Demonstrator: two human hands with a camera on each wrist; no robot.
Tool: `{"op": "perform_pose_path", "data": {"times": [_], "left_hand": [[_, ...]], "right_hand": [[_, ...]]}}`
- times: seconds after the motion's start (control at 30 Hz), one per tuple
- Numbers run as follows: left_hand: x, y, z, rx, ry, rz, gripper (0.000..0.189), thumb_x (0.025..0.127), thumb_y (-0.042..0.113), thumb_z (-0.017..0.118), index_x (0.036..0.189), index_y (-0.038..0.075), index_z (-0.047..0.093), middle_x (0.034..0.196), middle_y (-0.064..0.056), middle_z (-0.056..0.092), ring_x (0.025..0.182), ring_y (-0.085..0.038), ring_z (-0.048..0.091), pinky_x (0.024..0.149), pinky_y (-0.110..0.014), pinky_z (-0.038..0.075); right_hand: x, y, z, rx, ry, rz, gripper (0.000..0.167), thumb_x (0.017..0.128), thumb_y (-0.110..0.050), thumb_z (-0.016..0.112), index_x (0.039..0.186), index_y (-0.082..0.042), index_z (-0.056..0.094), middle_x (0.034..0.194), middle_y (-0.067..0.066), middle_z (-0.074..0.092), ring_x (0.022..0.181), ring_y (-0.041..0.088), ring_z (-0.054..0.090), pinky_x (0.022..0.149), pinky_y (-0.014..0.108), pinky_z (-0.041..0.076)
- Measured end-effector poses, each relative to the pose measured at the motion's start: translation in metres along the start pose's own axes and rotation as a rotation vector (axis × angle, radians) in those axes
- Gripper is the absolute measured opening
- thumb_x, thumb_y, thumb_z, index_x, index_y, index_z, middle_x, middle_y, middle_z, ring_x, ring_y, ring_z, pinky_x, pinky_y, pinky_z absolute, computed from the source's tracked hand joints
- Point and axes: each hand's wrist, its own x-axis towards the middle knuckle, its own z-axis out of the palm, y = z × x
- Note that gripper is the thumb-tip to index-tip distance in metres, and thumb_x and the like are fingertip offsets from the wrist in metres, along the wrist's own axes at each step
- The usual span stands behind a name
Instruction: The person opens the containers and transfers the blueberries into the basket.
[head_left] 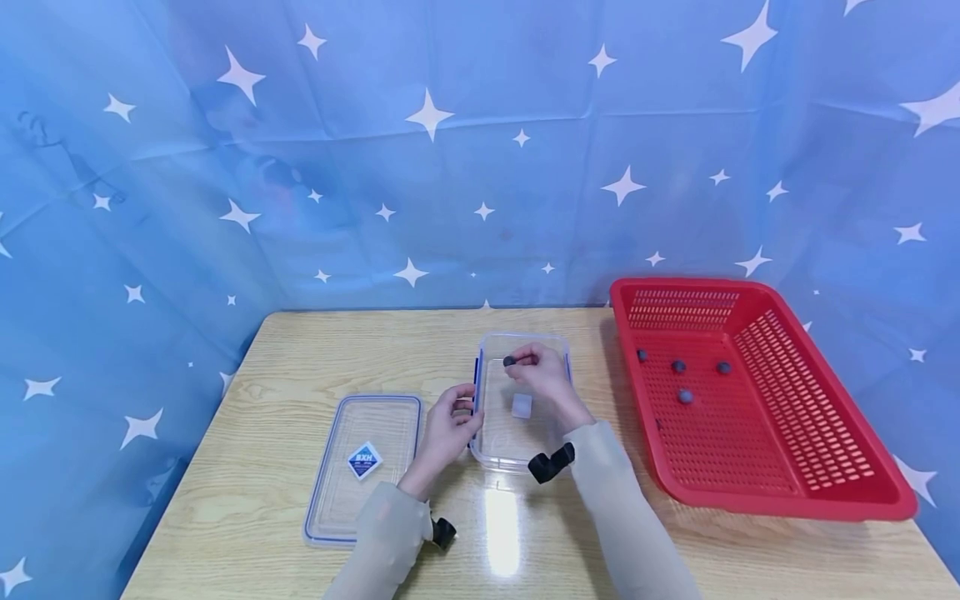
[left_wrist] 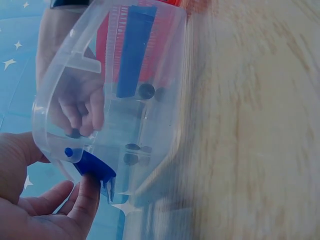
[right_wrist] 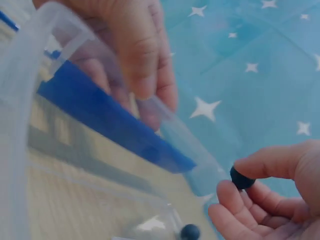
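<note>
A clear plastic food container (head_left: pixel 491 454) with blue clips stands open on the table. My left hand (head_left: pixel 450 425) grips its left wall, thumb over the rim and fingers near a blue clip (left_wrist: pixel 95 165). Over the inside of the container, my right hand (head_left: pixel 543 373) pinches a dark blueberry (right_wrist: pixel 242 178) between thumb and fingers. Other blueberries lie in the container, one of them showing low in the right wrist view (right_wrist: pixel 190 232). A pale square (head_left: pixel 522 406) shows on the container's floor.
A clear lid (head_left: pixel 330 500) with a blue seal and a diamond label lies flat at the left. On the right stands a red slatted basket (head_left: pixel 780 504) with several blueberries (head_left: pixel 686 397) on its bottom. A blue star-patterned curtain (head_left: pixel 480 167) hangs behind the table (head_left: pixel 247 467).
</note>
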Motion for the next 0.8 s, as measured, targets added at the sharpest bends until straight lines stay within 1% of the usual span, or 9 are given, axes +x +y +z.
{"op": "perform_pose_path", "data": {"times": [0.13,0.27,0.37,0.53,0.63,0.8], "left_hand": [[-0.001,0.003,0.0,-0.014,-0.008,0.004,0.04,0.082,-0.01,0.061,0.12,-0.013,0.05,0.117,-0.027,0.054,0.101,-0.04,0.055,0.083,-0.043,0.053],[-0.005,0.021,-0.002,-0.026,-0.021,0.012,0.04,0.081,-0.013,0.058,0.119,-0.018,0.048,0.116,-0.033,0.052,0.102,-0.046,0.053,0.084,-0.048,0.052],[-0.009,0.035,-0.003,-0.021,-0.028,0.001,0.039,0.081,-0.014,0.057,0.119,-0.019,0.047,0.116,-0.034,0.051,0.102,-0.047,0.052,0.085,-0.048,0.051],[-0.012,0.041,-0.004,-0.015,-0.029,0.001,0.039,0.082,-0.013,0.057,0.119,-0.019,0.047,0.117,-0.034,0.051,0.103,-0.047,0.052,0.085,-0.048,0.051],[-0.012,0.041,-0.004,-0.015,-0.027,0.005,0.039,0.082,-0.013,0.057,0.119,-0.019,0.047,0.117,-0.034,0.051,0.102,-0.046,0.052,0.084,-0.048,0.052],[-0.012,0.04,-0.003,-0.014,-0.027,0.011,0.038,0.082,-0.013,0.057,0.118,-0.019,0.047,0.116,-0.034,0.052,0.102,-0.046,0.053,0.084,-0.047,0.052]], "right_hand": [[-0.006,-0.006,-0.009,0.063,0.034,-0.046,0.025,0.078,0.005,0.065,0.101,0.01,0.058,0.081,0.006,0.058,0.068,0.008,0.055,0.063,0.016,0.052],[-0.012,-0.015,-0.018,0.102,0.037,-0.062,0.026,0.079,0.004,0.065,0.103,0.011,0.057,0.082,0.005,0.056,0.072,0.007,0.054,0.065,0.015,0.052],[-0.017,-0.022,-0.027,0.121,0.033,-0.077,0.026,0.079,0.005,0.064,0.103,0.01,0.056,0.083,0.004,0.058,0.072,0.005,0.056,0.066,0.015,0.053],[-0.029,-0.032,-0.043,0.139,0.036,-0.11,0.028,0.081,0.004,0.063,0.107,0.01,0.053,0.087,0.005,0.058,0.071,0.001,0.058,0.069,0.014,0.051],[-0.035,-0.035,-0.052,0.125,0.061,-0.138,0.03,0.081,0.003,0.063,0.108,0.011,0.053,0.086,0.004,0.057,0.071,0.002,0.057,0.069,0.015,0.051],[-0.042,-0.036,-0.067,0.125,0.104,-0.168,0.029,0.083,0.002,0.064,0.109,0.011,0.053,0.083,-0.002,0.057,0.072,0.002,0.058,0.07,0.017,0.052]]}}
